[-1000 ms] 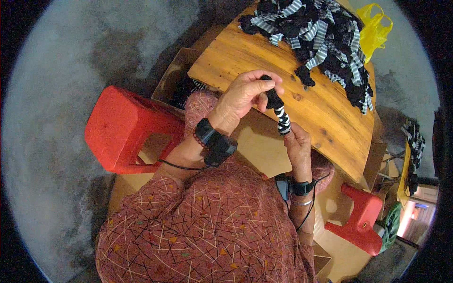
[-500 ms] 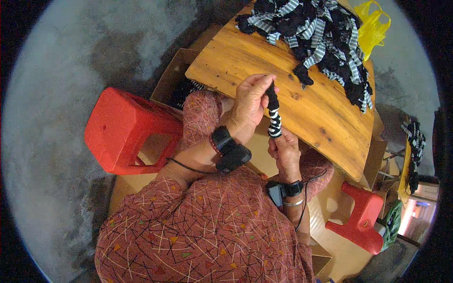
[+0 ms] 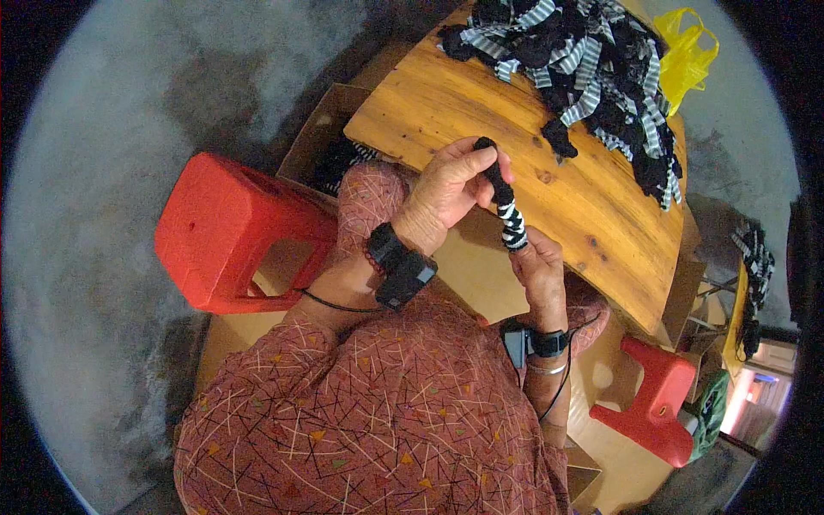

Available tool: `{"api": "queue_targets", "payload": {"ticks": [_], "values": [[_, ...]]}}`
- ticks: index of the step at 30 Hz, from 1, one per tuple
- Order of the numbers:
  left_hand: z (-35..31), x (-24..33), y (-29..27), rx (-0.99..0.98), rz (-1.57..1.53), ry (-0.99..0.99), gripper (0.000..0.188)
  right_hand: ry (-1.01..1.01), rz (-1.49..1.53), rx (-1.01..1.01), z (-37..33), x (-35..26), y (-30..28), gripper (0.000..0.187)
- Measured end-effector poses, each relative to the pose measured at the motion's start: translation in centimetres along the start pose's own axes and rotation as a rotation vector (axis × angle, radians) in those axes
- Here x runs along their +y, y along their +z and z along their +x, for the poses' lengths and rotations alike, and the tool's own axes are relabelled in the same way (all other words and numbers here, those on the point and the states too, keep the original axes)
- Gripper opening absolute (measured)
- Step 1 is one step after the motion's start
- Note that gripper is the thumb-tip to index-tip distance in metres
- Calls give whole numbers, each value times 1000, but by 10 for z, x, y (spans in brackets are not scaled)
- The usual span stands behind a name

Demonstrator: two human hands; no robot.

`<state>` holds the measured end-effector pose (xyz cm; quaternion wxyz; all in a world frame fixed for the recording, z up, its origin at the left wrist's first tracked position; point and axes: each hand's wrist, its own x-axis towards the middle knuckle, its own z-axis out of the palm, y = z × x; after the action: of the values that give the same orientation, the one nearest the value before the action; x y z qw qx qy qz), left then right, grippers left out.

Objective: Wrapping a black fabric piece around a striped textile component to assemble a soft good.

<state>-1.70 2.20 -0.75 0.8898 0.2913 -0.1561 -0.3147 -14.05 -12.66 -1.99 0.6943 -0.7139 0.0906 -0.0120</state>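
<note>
A narrow black knitted piece (image 3: 512,225) with white stripes, sock-like though its exact kind is unclear, is stretched between my two hands. My left hand (image 3: 448,187) pinches its upper black end between thumb and fingers. Lower down, my right hand (image 3: 541,266) closes round the striped end and hides its tip. Both hands are above my lap, by the near edge of a wooden table (image 3: 429,107). Across the far part of the tabletop lies a heaped pile of similar striped knitted pieces (image 3: 584,86).
A red plastic stool (image 3: 206,232) stands on the left, another red stool (image 3: 661,395) on the right. Cardboard boxes (image 3: 322,124) sit by the table. A yellow plastic bag (image 3: 685,56) is behind the pile. More striped pieces (image 3: 755,266) hang at far right.
Both hands have shifted slightly right with the knitted piece, the right hand more. The piece's black end now sticks up past my left thumb, and it slants more.
</note>
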Motion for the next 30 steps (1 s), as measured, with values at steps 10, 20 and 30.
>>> {"api": "queue_targets", "payload": {"ticks": [10,20,30], "values": [[7,-13,9,338,-84,267,13,214,250,-2,-16,2,7,19],[3,-32,10,346,-96,280,16,221,344,-2,-6,0,20,19],[-10,11,11,117,49,195,22,202,366,-155,-1,-12,19,20]]}}
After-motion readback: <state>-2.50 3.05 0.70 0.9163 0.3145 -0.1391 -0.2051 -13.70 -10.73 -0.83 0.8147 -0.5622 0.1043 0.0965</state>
